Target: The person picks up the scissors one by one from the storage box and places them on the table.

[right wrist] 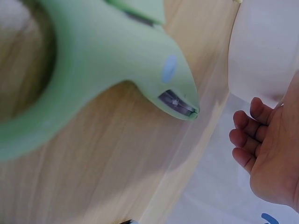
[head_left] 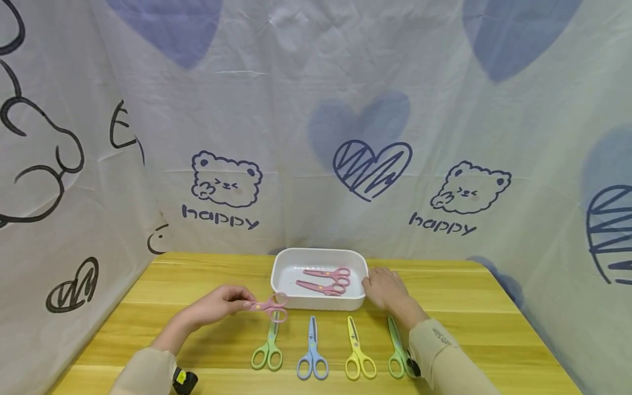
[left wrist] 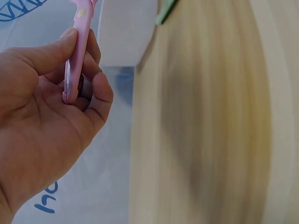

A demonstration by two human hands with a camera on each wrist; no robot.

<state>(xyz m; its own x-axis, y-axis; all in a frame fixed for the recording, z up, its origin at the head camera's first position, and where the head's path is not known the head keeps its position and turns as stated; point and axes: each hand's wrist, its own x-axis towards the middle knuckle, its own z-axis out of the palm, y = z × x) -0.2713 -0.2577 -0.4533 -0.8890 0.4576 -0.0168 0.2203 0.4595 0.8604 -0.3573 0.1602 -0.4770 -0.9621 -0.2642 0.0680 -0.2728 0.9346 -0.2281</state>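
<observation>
My left grip [head_left: 224, 305] pinches pink scissors [head_left: 265, 306] by the blade end; the white tray [head_left: 316, 303] lies just rightward, my right grip [head_left: 388, 289] at its opposite wall, hold undetermined. I judge the step transfer, next calling for passage over the rim.

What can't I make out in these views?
Head: right green scissors, one handle loop partly hidden by the black wrist device.
Head: print on the right sleeve, too small to read.
Left wrist: held pink scissors, handles cut off by the top edge.
Right wrist: right hand, cut off by the right edge; whether it grips the box is unclear.
</observation>
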